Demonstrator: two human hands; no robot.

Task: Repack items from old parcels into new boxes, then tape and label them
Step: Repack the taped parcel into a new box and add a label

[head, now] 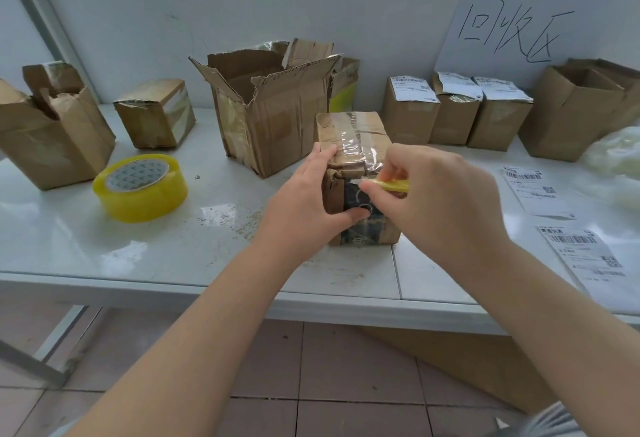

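so the small brown cardboard parcel (353, 138), wrapped in clear tape and pretty battered, sits dead centre of the frame on the glossy white surface (104, 246), just in front of the big torn open cardboard box (270, 125). The left hand (304, 201) grips its left side, fingers curled over the top edge and thumb pressed on the dark printed front face. The right hand (436, 194) pinches a little yellow plastic cutter (393, 185) with its tip at the taped upper front edge, so I'd guess this one is being sliced open to get the contents out. Can't tell if a blade is actually out, it's too small to see. What worries me is that thumb: it's right below the tip, and if the cutter skids off the slick tape it goes straight that way. Pushing too deep could also nick whatever's inside, and the surface looks shiny enough for the parcel to slide if the grip loosens. The fat yellow roll of packing tape (140, 189) waits at mid left, and two loose white shipping labels (585, 256) lie at the right edge, well apart from the parcel, so taping and labelling look a while off
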